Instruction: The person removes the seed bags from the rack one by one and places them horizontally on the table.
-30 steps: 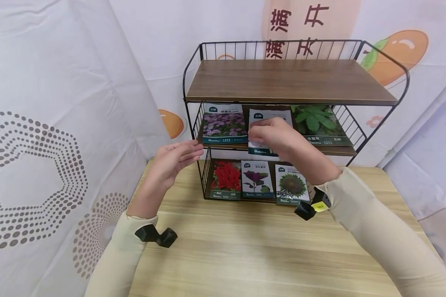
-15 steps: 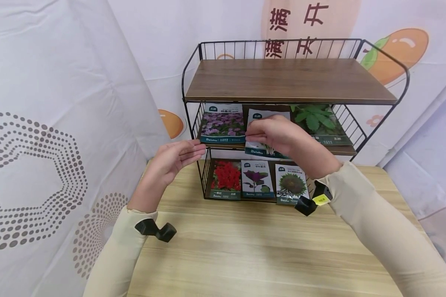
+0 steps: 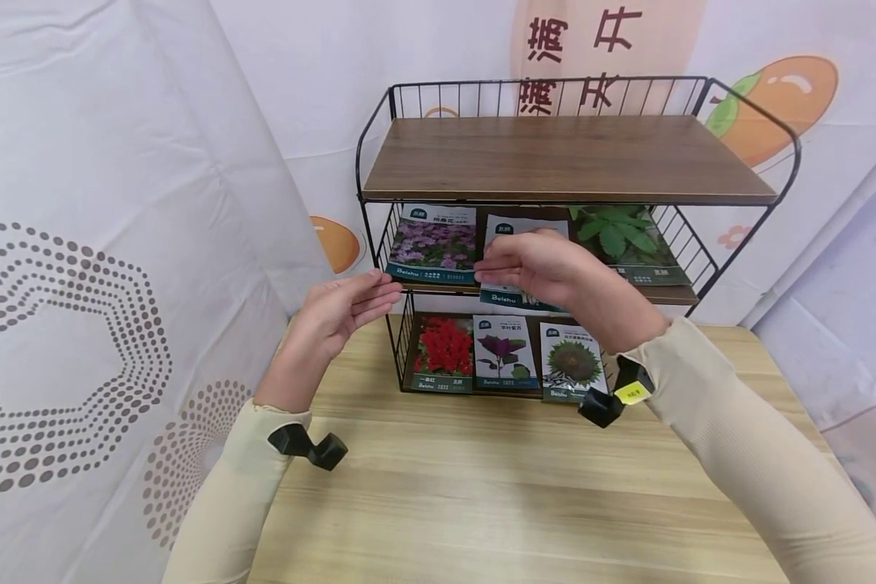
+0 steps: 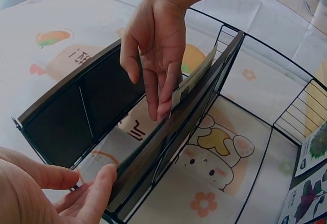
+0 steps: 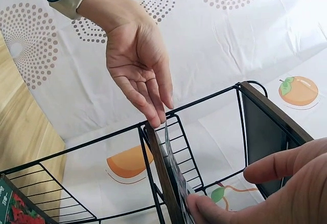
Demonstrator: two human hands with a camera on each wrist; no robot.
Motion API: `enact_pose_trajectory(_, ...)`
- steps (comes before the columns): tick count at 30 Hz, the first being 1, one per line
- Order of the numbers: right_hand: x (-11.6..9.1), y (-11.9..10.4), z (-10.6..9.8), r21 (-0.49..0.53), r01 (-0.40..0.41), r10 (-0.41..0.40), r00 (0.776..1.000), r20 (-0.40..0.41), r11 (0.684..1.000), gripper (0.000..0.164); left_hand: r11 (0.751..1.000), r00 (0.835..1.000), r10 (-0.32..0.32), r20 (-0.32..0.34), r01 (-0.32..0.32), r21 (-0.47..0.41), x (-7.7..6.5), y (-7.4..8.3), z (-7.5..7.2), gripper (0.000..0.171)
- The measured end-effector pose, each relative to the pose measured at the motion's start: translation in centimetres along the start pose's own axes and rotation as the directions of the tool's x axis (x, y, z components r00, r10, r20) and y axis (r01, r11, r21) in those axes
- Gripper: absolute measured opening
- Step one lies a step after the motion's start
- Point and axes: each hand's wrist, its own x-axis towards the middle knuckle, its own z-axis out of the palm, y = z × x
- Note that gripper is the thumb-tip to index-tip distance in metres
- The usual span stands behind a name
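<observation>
A seed packet with purple flowers lies on the left of the middle shelf, turned slightly. My right hand has its fingertips at the packet's right edge; in the right wrist view its thumb touches that edge and the index finger stands apart. My left hand, fingers extended, is at the packet's lower left corner by the shelf's end. Partly hidden under the right hand is a white seed packet. A green-leaf packet lies farther right on that shelf.
The black wire rack has a brown top board close above the hands. On the bottom shelf lie a red-flower packet, a purple-leaf packet and a sunflower packet. A wooden table stretches in front.
The purple-flower packet has slid left and forward, turning a little. My right hand has moved slightly left with it, uncovering more of the white packet's bottom. The left hand has barely moved.
</observation>
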Motion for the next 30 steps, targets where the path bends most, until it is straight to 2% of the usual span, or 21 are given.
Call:
enact_pose_trajectory(9, -0.2, -0.2, 0.3, 0.021, -0.004, 0.004, 1.0, 0.008, 1.0, 0.019, 1.0, 1.0, -0.027, 0.001, 0.027, -0.004, 0.2, -0.2, -0.2, 0.04)
enact_pose_trajectory(15, -0.2, -0.3, 0.7, 0.018, 0.006, -0.007, 0.999, 0.053, 1.0, 0.051, 1.0, 1.0, -0.028, 0.009, 0.028, -0.013, 0.0, -0.5, -0.2, 0.04)
enact_pose_trajectory(20, 0.0, -0.2, 1.6, -0.083, 0.036, -0.028, 0.995, 0.096, 0.996, 0.061, 0.999, 0.999, -0.032, 0.006, 0.032, -0.007, -0.1, -0.6, -0.2, 0.041)
enact_pose_trajectory(24, 0.2, -0.1, 2.0, -0.191, 0.023, 0.002, 0.991, 0.133, 0.981, 0.06, 0.999, 0.999, -0.036, 0.007, 0.036, -0.006, -0.1, -0.7, -0.3, 0.042)
enact_pose_trajectory(30, 0.1, -0.2, 1.6, -0.258, 0.012, 0.03, 0.987, 0.158, 0.966, 0.058, 0.999, 0.999, -0.035, 0.011, 0.035, 0.006, -0.1, -0.7, -0.4, 0.044)
